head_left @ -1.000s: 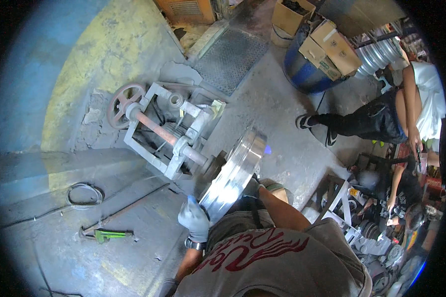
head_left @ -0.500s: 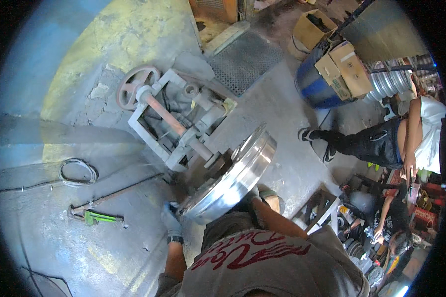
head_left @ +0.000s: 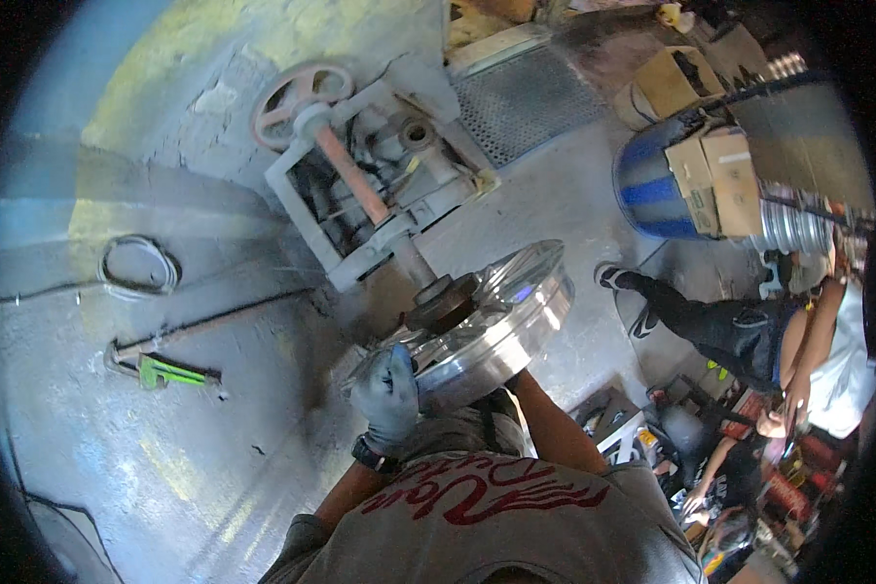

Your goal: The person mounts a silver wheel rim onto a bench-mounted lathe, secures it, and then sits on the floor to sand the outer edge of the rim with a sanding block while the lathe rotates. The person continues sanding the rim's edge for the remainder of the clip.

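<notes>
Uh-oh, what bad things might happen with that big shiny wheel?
The gloved left hand is near the dark disc at the end of the shaft; if that disc is spinning, which I can't tell, the hand might get caught. The shiny wheel rim is tilted and smooth, so it might slip. And somebody could trip over the green wrench on the floor.

head-worn, fisheye-wide, looking steeply down past the shirt (head_left: 487, 526) at six o'clock, close to the metal wheel (head_left: 501, 348) toward four, farther from the machine (head_left: 352, 175) at eleven.
</notes>
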Action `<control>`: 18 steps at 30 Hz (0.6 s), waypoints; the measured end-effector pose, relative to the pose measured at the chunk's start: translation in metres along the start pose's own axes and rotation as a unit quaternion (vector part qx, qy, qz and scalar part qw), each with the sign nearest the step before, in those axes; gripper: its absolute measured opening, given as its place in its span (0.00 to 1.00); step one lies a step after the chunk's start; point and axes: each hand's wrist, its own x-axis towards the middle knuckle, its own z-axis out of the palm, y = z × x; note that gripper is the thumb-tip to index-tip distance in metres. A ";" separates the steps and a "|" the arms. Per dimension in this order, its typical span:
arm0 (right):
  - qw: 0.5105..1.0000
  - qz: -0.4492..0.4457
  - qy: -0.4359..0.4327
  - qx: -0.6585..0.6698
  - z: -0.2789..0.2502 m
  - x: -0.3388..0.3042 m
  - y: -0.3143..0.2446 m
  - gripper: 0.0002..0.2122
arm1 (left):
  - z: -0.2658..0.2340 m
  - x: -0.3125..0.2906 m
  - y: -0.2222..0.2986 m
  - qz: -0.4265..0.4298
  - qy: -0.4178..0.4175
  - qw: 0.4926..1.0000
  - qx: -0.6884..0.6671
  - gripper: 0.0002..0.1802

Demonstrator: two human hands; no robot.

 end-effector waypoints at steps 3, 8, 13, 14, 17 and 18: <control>1.000 0.000 -0.020 -0.009 -0.008 -0.007 -0.005 0.26 | 0.006 0.002 -0.027 0.120 0.091 0.988 -0.029 0.13; 0.999 -0.007 -0.027 -0.031 -0.005 -0.019 -0.008 0.26 | 0.010 -0.012 -0.107 0.160 0.082 0.984 -0.010 0.15; 0.999 -0.012 -0.005 -0.047 0.007 -0.030 0.000 0.26 | 0.026 -0.021 -0.234 -0.006 0.064 0.962 -0.265 0.15; 0.999 -0.015 0.004 -0.048 0.013 -0.033 0.003 0.26 | 0.029 -0.023 -0.255 -0.055 0.058 0.948 -0.307 0.15; 0.996 -0.032 0.047 -0.066 0.038 -0.036 0.006 0.26 | 0.033 0.001 -0.292 -0.055 0.047 0.892 -0.447 0.15; 0.995 -0.035 0.060 -0.070 0.048 -0.037 0.008 0.26 | 0.029 0.004 -0.290 -0.028 0.109 0.955 -0.276 0.16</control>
